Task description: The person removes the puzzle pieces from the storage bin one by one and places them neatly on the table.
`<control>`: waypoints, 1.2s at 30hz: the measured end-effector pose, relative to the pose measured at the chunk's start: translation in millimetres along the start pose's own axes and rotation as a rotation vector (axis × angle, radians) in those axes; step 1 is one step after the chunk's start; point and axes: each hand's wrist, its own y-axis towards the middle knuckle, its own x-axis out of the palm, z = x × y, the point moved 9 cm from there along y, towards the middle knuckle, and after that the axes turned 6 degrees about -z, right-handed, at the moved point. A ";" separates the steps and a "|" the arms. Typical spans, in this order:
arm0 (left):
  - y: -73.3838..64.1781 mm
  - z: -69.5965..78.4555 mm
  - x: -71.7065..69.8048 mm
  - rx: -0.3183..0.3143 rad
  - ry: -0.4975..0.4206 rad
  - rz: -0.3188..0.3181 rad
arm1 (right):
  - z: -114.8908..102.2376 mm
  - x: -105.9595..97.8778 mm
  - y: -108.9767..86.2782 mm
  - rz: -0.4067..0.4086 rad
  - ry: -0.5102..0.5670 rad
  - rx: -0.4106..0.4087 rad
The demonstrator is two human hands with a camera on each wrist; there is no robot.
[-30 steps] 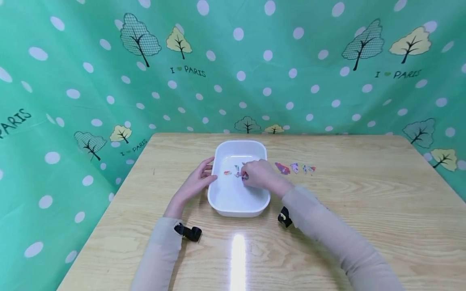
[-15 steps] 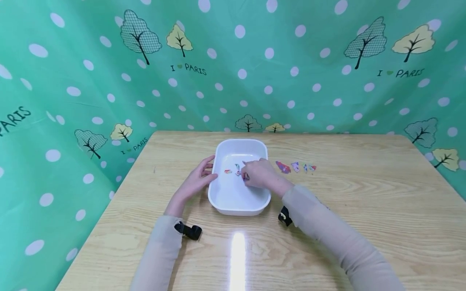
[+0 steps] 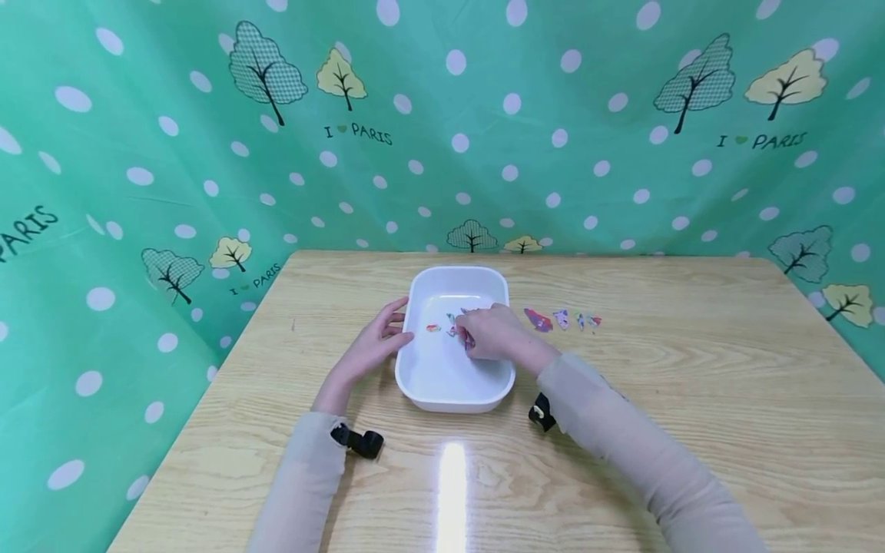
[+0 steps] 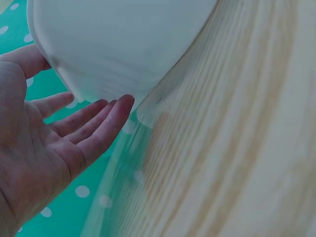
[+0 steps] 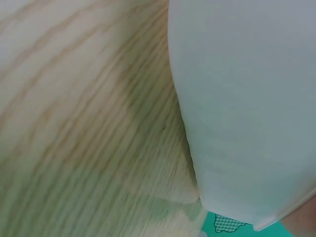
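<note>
A white plastic basin (image 3: pixel 449 376) stands on the table. My left hand (image 3: pixel 374 338) holds its left side, thumb over the rim and fingers against the outer wall. In the left wrist view, the left hand (image 4: pixel 64 133) has its thumb tip hidden behind the rim. My right hand (image 3: pixel 494 332) reaches into the basin with curled fingers, pinching a small purple-and-coloured flat scrap (image 3: pixel 469 343) at the floor. Other small colourful scraps lie left of it, among them an orange-red scrap (image 3: pixel 433 328). In the right wrist view, the basin wall (image 5: pixel 242 108) hides nearly all of that hand.
On the wooden table (image 3: pixel 657 346), right of the basin, several colourful scraps lie in a row, starting with a red-purple scrap (image 3: pixel 538 320). Black wrist cameras sit on both sleeves. A green dotted curtain (image 3: pixel 442 115) hangs behind the table.
The right hand's fingers have shifted slightly inside the basin, and the scrap at the fingertips moved a little with them. The left hand stays on the basin's side.
</note>
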 end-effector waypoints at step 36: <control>-0.5 -0.1 -0.3 0.018 0.009 -0.001 | 60.9 -49.7 -43.2 0.296 0.400 0.095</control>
